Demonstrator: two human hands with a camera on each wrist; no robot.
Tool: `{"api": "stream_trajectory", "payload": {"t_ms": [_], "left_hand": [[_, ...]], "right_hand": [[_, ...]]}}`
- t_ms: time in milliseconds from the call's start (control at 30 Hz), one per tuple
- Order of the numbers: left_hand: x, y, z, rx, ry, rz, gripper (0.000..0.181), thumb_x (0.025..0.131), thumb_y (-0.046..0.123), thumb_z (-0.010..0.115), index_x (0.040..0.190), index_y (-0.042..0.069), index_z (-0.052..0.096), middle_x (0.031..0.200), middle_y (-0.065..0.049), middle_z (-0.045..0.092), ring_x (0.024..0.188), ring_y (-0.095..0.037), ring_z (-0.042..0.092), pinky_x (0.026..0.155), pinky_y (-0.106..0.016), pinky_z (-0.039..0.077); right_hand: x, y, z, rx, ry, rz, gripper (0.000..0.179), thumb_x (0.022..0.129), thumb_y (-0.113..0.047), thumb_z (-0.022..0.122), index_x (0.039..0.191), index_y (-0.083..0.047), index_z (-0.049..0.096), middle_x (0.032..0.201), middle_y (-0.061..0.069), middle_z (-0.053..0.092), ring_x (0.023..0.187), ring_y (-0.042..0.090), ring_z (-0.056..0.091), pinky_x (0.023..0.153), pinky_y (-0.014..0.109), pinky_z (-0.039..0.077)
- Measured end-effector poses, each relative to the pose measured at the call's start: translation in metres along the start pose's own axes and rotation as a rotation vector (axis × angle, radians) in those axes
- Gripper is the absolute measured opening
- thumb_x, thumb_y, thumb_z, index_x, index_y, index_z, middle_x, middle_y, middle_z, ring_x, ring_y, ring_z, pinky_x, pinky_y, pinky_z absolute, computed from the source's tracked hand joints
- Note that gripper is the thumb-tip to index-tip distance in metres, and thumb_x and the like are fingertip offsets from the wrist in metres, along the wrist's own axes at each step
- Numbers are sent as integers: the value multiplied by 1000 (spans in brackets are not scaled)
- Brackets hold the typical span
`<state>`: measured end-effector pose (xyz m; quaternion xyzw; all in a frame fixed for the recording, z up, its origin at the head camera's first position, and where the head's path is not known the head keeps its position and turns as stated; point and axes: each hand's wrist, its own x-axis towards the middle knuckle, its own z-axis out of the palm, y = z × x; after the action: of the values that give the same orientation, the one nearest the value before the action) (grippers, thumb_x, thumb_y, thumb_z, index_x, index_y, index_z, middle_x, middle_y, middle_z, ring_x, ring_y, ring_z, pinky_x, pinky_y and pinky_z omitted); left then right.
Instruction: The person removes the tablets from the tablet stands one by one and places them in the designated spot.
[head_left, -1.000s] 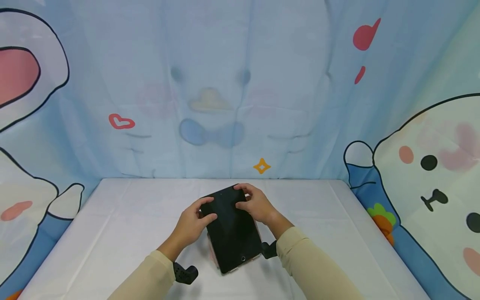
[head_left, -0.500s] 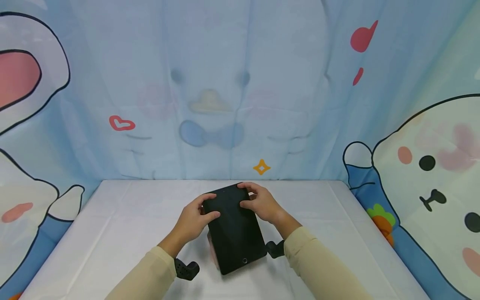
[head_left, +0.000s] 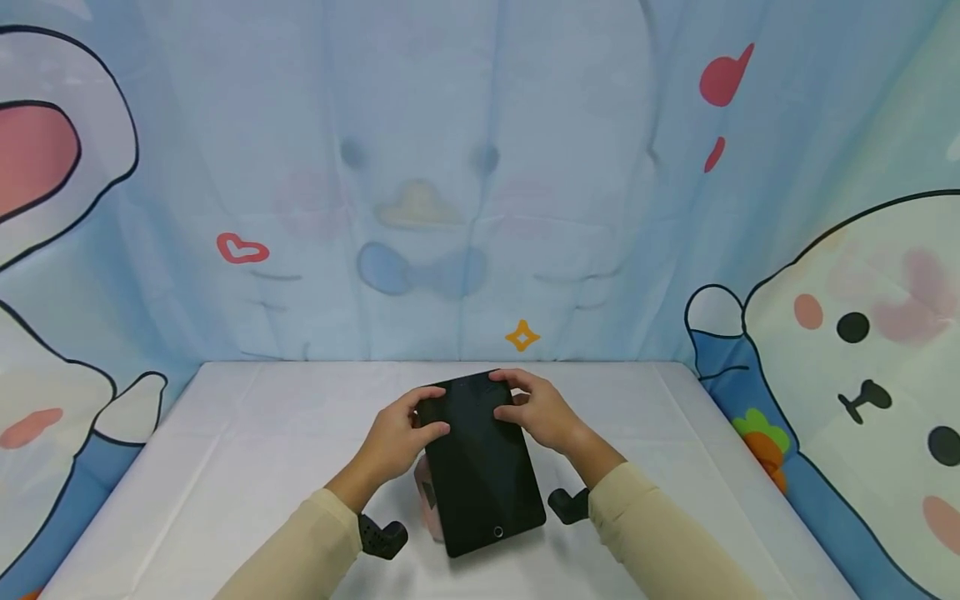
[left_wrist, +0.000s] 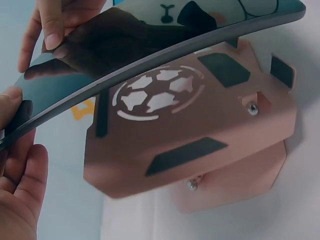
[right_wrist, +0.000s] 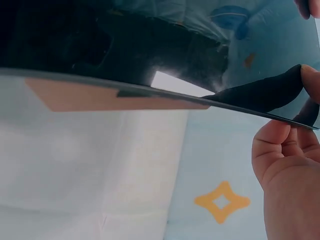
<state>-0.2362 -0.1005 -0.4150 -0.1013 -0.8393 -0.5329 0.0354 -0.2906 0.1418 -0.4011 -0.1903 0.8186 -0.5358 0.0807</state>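
A black tablet [head_left: 480, 467] with a round home button is held up in both hands, its screen facing me. My left hand [head_left: 405, 433] pinches its upper left edge, thumb on the screen and fingers behind. At the upper right corner my right hand [head_left: 540, 412] grips it the same way. Behind the tablet stands a pink metal tablet stand [left_wrist: 185, 125] with dark pads and a round cut-out pattern; in the head view only its left side shows. In the left wrist view a gap shows between the tablet's near edge and the stand's plate.
A white cloth covers the table [head_left: 262, 467]. At its back hangs a light blue curtain [head_left: 600, 208] printed with cartoon animals. A black wrist camera mount [head_left: 382, 537] sits below the left hand, and another mount [head_left: 567, 506] below the right.
Both hands have carried the tablet a little to the right, and more of the pink stand shows at its left. The grip of both hands stays the same.
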Motion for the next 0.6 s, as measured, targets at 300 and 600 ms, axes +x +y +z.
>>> {"api": "stream_trajectory", "payload": {"t_ms": [300, 600], "left_hand": [[4, 6, 9, 12, -46, 24, 47, 91, 18, 76, 135, 17, 61, 94, -1, 61, 74, -18, 53, 66, -34, 46], [10, 13, 19, -11, -87, 39, 47, 91, 18, 75, 136, 16, 61, 104, -3, 64, 72, -16, 57, 59, -33, 48]], "right_hand": [[-11, 6, -12, -19, 24, 17, 53, 90, -7, 71, 140, -6, 55, 126, 16, 56, 102, 28, 65, 82, 41, 54], [-21, 9, -27, -18, 26, 5, 54, 91, -7, 70, 142, -3, 52, 127, 18, 54, 102, 29, 65, 81, 41, 53]]}}
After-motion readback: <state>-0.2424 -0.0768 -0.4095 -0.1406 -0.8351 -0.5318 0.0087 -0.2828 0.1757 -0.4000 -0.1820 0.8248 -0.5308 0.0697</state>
